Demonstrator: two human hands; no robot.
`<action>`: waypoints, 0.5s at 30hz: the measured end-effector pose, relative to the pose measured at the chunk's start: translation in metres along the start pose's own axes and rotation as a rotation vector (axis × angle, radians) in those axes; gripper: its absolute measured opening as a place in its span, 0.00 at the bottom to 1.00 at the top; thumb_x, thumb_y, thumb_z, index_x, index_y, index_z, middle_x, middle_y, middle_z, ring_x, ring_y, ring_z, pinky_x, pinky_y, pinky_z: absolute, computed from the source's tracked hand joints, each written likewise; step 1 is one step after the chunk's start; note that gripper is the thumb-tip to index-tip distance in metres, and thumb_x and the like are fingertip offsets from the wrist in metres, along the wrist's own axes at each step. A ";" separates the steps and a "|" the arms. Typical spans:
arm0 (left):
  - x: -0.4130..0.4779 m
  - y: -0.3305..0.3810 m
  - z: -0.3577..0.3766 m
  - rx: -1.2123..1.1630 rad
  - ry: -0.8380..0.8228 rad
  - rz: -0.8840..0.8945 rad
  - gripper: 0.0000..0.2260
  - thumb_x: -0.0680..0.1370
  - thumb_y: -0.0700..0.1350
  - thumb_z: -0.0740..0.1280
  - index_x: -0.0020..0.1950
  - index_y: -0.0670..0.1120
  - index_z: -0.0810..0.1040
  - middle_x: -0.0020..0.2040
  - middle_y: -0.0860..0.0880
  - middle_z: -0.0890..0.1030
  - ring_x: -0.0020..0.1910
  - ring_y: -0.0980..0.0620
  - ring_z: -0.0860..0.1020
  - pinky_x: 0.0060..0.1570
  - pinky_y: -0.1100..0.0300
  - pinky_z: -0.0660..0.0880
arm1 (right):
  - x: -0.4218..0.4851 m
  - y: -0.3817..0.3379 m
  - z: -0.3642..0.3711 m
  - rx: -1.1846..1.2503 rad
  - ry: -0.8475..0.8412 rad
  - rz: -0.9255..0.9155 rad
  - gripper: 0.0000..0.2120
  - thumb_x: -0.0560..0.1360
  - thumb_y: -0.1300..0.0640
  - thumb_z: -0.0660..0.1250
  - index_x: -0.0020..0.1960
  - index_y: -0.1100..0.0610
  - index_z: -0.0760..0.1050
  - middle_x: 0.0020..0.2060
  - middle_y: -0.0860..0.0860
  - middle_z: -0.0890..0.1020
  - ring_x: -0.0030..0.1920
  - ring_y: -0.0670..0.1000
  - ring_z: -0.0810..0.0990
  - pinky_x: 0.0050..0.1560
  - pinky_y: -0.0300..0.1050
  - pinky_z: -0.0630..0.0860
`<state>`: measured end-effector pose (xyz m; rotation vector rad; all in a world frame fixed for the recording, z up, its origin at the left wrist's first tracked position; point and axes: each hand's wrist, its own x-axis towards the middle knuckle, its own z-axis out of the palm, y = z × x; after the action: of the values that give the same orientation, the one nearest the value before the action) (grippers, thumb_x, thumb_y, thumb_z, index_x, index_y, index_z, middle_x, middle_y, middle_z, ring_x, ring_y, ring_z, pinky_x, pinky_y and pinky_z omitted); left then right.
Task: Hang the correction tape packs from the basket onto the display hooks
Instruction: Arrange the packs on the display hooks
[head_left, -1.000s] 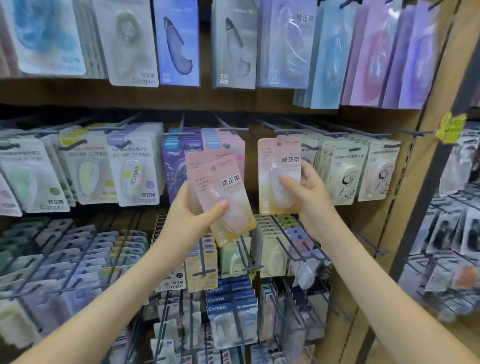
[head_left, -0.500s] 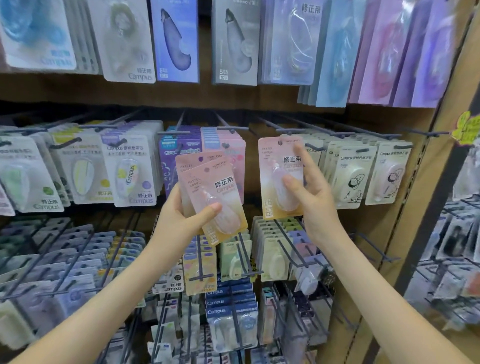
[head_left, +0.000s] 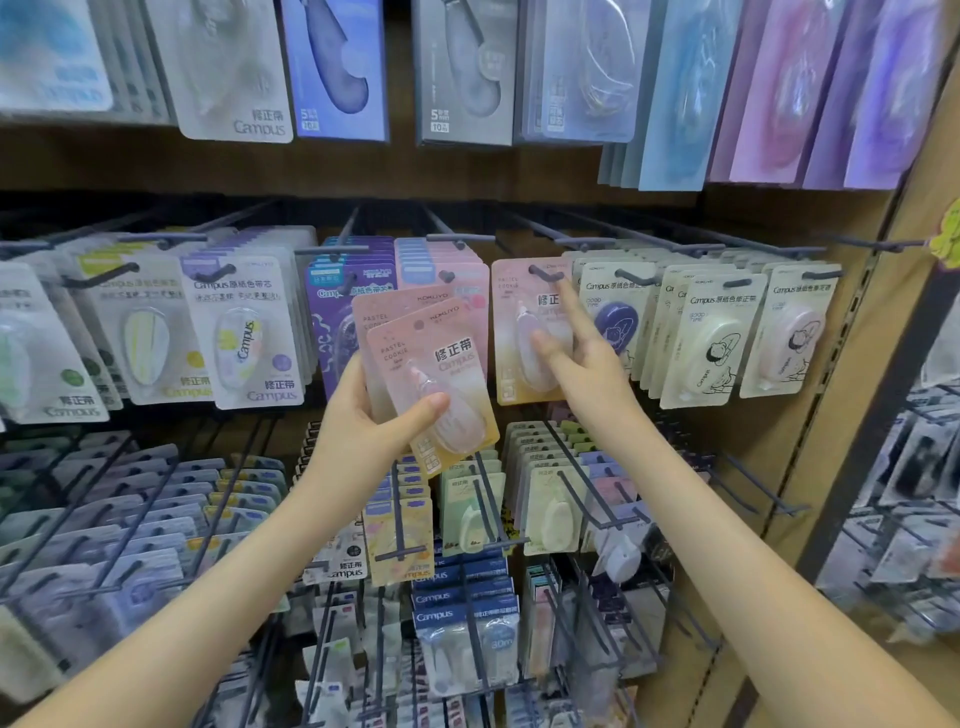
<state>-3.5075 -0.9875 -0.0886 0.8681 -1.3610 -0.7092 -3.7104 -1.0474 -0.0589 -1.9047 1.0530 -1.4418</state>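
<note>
My left hand (head_left: 363, 421) grips a small stack of pink-to-yellow correction tape packs (head_left: 426, 374), tilted, in front of the middle row of the display. One more pink pack (head_left: 511, 332) hangs on a dark hook (head_left: 545, 273) just to the right. My right hand (head_left: 576, 348) is at that hanging pack with its fingers straight, index finger near the hook, thumb against the pack's front. No basket is in view.
Rows of hanging packs fill the wall: white and purple Campus packs (head_left: 249, 332) to the left, cartoon-printed packs (head_left: 711, 338) to the right, bigger packs above. Long wire hooks (head_left: 488, 509) jut out below my hands. A wooden side panel (head_left: 852, 364) bounds the display on the right.
My right hand lifted the pink pack onto the hook and its fingers straightened off it. My left hand rose slightly with its stack.
</note>
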 end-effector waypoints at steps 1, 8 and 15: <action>0.000 0.000 -0.002 0.004 0.007 -0.001 0.23 0.67 0.47 0.73 0.60 0.56 0.73 0.57 0.55 0.82 0.57 0.57 0.81 0.54 0.58 0.78 | 0.005 -0.002 0.001 -0.062 -0.005 0.019 0.28 0.82 0.51 0.60 0.76 0.39 0.51 0.76 0.40 0.58 0.72 0.39 0.54 0.72 0.43 0.55; -0.004 0.000 -0.014 0.018 0.009 -0.007 0.25 0.69 0.46 0.75 0.64 0.54 0.72 0.60 0.54 0.81 0.59 0.54 0.80 0.57 0.51 0.77 | 0.018 -0.005 -0.004 -0.284 -0.065 0.105 0.28 0.82 0.50 0.58 0.78 0.43 0.49 0.77 0.49 0.57 0.76 0.52 0.58 0.73 0.51 0.58; -0.007 0.006 0.005 -0.059 -0.058 -0.036 0.24 0.68 0.45 0.73 0.63 0.50 0.73 0.56 0.54 0.83 0.55 0.54 0.82 0.52 0.59 0.80 | -0.044 -0.019 0.000 -0.212 -0.031 -0.128 0.35 0.75 0.43 0.66 0.75 0.34 0.50 0.74 0.42 0.62 0.70 0.40 0.65 0.68 0.45 0.68</action>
<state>-3.5140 -0.9787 -0.0870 0.8324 -1.3721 -0.8043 -3.7110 -1.0006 -0.0678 -2.1720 1.1254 -1.4114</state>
